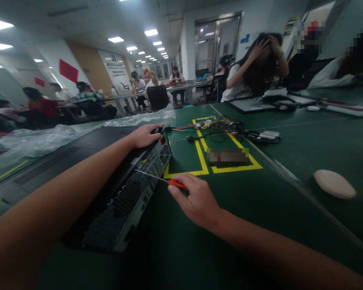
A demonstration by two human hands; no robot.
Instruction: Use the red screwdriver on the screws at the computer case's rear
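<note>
Gripping an orange-handled screwdriver point(176, 184), the right hand point(198, 199) is closed round the handle, slim shaft reaching left to the upper edge of the rear panel point(130, 197) on a black PC tower point(122, 179), which lies on its side on the green table point(275, 213). Dim there; can't tell if the tip sits in a screw head. Left hand point(145, 136) lies palm down over the tower's top by the rear corner, fingers opened out, probably steadying it. To do it well: bring the shaft square to the panel, seat the tip before twisting, press evenly, lean the left hand's weight on the case against sliding. Counts, near to far: one screwdriver, one tower, one pale oval object point(334, 184), maybe a mouse; two yellow tape rectangles point(237, 168); one pixelated block point(228, 157) in the right-hand one; one cable heap point(222, 125) past it, strands too tangled to count; at least two people point(254, 72) across the table; two red signs point(68, 71) far left.
</note>
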